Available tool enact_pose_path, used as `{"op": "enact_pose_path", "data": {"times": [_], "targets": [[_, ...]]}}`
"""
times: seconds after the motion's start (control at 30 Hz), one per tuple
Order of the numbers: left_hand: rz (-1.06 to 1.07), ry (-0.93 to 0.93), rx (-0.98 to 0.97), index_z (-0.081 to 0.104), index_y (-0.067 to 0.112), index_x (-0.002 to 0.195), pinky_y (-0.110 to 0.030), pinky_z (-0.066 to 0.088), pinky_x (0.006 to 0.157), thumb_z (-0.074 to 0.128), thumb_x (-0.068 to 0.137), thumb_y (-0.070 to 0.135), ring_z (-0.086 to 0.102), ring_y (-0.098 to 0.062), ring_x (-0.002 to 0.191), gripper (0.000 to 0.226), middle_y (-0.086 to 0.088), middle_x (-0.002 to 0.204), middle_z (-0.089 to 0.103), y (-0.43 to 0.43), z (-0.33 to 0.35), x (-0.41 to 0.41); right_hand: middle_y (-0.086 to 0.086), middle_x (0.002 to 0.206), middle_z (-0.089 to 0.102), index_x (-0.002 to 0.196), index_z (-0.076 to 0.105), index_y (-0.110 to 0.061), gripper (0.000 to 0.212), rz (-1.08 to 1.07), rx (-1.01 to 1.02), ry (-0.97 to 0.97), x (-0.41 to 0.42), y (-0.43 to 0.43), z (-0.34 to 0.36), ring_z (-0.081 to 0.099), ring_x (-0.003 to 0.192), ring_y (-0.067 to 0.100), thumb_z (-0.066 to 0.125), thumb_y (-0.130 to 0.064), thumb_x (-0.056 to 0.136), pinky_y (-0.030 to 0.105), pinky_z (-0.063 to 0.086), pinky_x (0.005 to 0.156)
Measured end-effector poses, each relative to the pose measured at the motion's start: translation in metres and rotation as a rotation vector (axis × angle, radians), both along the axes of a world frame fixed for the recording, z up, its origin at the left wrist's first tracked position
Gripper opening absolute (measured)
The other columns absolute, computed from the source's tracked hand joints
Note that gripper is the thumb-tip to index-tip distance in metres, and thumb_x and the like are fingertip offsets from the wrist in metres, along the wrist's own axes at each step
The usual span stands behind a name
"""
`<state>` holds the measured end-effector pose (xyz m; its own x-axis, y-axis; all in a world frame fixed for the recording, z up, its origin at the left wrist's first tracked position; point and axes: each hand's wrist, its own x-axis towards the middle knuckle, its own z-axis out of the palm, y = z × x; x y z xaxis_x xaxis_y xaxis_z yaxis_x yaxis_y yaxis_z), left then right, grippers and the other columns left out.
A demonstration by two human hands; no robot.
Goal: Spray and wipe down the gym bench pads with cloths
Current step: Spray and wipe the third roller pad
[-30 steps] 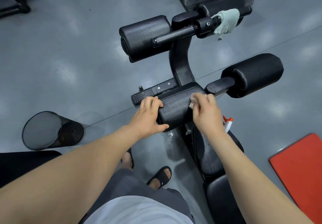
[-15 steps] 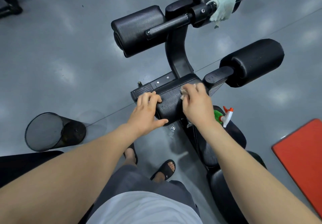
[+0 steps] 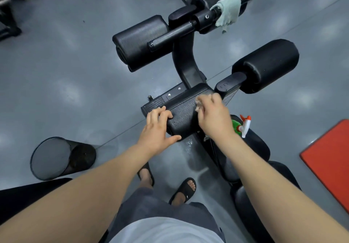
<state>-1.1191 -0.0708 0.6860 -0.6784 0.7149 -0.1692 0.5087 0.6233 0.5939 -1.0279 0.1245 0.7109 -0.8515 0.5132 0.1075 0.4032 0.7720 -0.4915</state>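
Person is standing in black sandals (image 3: pixel 186 189) on the grey floor (image 3: pixel 66 72), both bare arms reaching forward. Left hand (image 3: pixel 158 129) is holding the left end of the near roller pad (image 3: pixel 184 119), fingers curling over the top and thumb hooking under the near edge, so this grip is clamping the pad. Right hand (image 3: pixel 215 119) is pressing on the pad's right top, fingers curling round a pale cloth (image 3: pixel 198 107); this grip is closing on the cloth, of which only a crumpled bit is showing past the fingers. Pad is looking black and grainy, with a seam line across it and small pale specks on top. Spray bottle (image 3: pixel 243 126), green body with a white and orange trigger, is sitting just right of that wrist on the black seat pad (image 3: pixel 261 148). Mesh bin (image 3: pixel 56 157) is lying tipped on the floor at the left, and a red mat (image 3: pixel 330 159) is lying at the right. Farther out, the right roller pad (image 3: pixel 268 65) and the far left roller pad (image 3: pixel 137 42) are sticking out from the frame. A grey-green cloth (image 3: pixel 227 12) is hanging over the far bar end.
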Motion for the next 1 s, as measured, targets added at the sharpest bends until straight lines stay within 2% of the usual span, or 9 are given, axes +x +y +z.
{"op": "enact_pose_path", "data": {"times": [0.13, 0.23, 0.43, 0.53, 0.63, 0.73, 0.87, 0.9, 1.0], "targets": [[0.005, -0.010, 0.014, 0.042, 0.027, 0.126, -0.048, 0.039, 0.113, 0.088, 0.072, 0.043, 0.021, -0.021, 0.147, 0.073, -0.001, 0.142, 0.030, 0.000, 0.000, -0.001, 0.010, 0.098, 0.048, 0.118, 0.062, -0.015, 0.027, 0.266, -0.066, 0.008, 0.015, -0.037, -0.003, 0.059, 0.070, 0.038, 0.056, -0.019, 0.092, 0.043, 0.051, 0.056], [0.017, -0.037, 0.008, 0.042, 0.028, 0.128, -0.046, 0.038, 0.113, 0.087, 0.072, 0.042, 0.018, -0.020, 0.149, 0.073, -0.001, 0.144, 0.029, 0.000, 0.001, 0.000, 0.007, 0.095, 0.048, 0.120, 0.061, -0.019, 0.028, 0.362, -0.033, -0.028, 0.020, -0.031, 0.002, 0.057, 0.064, 0.037, 0.058, -0.019, 0.092, 0.043, 0.049, 0.049], [0.035, -0.047, 0.013, 0.040, 0.031, 0.128, -0.044, 0.038, 0.110, 0.088, 0.072, 0.041, 0.019, -0.018, 0.148, 0.074, 0.000, 0.148, 0.028, -0.001, 0.001, 0.002, 0.016, 0.096, 0.052, 0.114, 0.065, -0.011, 0.027, 0.075, -0.022, 0.009, 0.012, -0.017, 0.003, 0.056, 0.064, 0.042, 0.061, -0.009, 0.087, 0.044, 0.052, 0.054], [0.032, -0.037, 0.023, 0.036, 0.036, 0.123, -0.046, 0.038, 0.113, 0.088, 0.070, 0.036, 0.021, -0.020, 0.147, 0.074, 0.002, 0.142, 0.029, -0.002, 0.001, 0.000, 0.012, 0.095, 0.048, 0.115, 0.064, -0.012, 0.027, 0.292, -0.052, 0.007, 0.017, -0.045, 0.000, 0.056, 0.065, 0.040, 0.053, -0.019, 0.090, 0.044, 0.050, 0.055], [0.024, -0.046, 0.012, 0.040, 0.032, 0.125, -0.047, 0.038, 0.113, 0.088, 0.069, 0.035, 0.021, -0.019, 0.146, 0.075, 0.004, 0.139, 0.029, -0.001, 0.003, -0.001, 0.008, 0.092, 0.044, 0.117, 0.061, -0.016, 0.026, 0.456, -0.025, -0.057, 0.023, -0.047, -0.004, 0.050, 0.061, 0.037, 0.051, -0.021, 0.093, 0.046, 0.047, 0.050], [0.030, -0.049, -0.003, 0.042, 0.030, 0.127, -0.043, 0.037, 0.111, 0.091, 0.068, 0.041, 0.020, -0.014, 0.145, 0.077, 0.005, 0.140, 0.030, 0.000, 0.008, -0.001, 0.009, 0.094, 0.048, 0.116, 0.061, -0.021, 0.031, 0.340, 0.020, -0.015, 0.020, -0.019, -0.003, 0.055, 0.065, 0.037, 0.042, -0.026, 0.093, 0.046, 0.051, 0.055], [0.017, -0.034, -0.005, 0.042, 0.029, 0.128, -0.043, 0.037, 0.112, 0.091, 0.068, 0.044, 0.021, -0.014, 0.145, 0.079, 0.006, 0.137, 0.031, -0.001, 0.009, -0.001, 0.018, 0.099, 0.049, 0.117, 0.063, -0.012, 0.027, -0.040, -0.027, 0.024, 0.015, 0.006, -0.006, 0.056, 0.067, 0.040, 0.054, -0.010, 0.092, 0.049, 0.055, 0.062], [0.017, -0.025, -0.008, 0.043, 0.029, 0.128, -0.043, 0.037, 0.112, 0.091, 0.068, 0.044, 0.022, -0.015, 0.145, 0.079, 0.006, 0.137, 0.031, -0.001, 0.009, 0.000, 0.018, 0.099, 0.050, 0.116, 0.064, -0.011, 0.027, -0.022, -0.046, 0.034, 0.015, -0.001, -0.008, 0.057, 0.070, 0.041, 0.056, -0.008, 0.090, 0.048, 0.055, 0.064], [0.017, 0.010, -0.015, 0.042, 0.029, 0.126, -0.045, 0.038, 0.112, 0.091, 0.068, 0.043, 0.021, -0.018, 0.146, 0.077, 0.005, 0.138, 0.031, -0.001, 0.008, 0.004, 0.008, 0.097, 0.053, 0.117, 0.064, -0.016, 0.027, 0.229, -0.121, 0.036, 0.027, -0.028, -0.005, 0.062, 0.078, 0.034, 0.057, -0.015, 0.091, 0.043, 0.055, 0.068]]}}
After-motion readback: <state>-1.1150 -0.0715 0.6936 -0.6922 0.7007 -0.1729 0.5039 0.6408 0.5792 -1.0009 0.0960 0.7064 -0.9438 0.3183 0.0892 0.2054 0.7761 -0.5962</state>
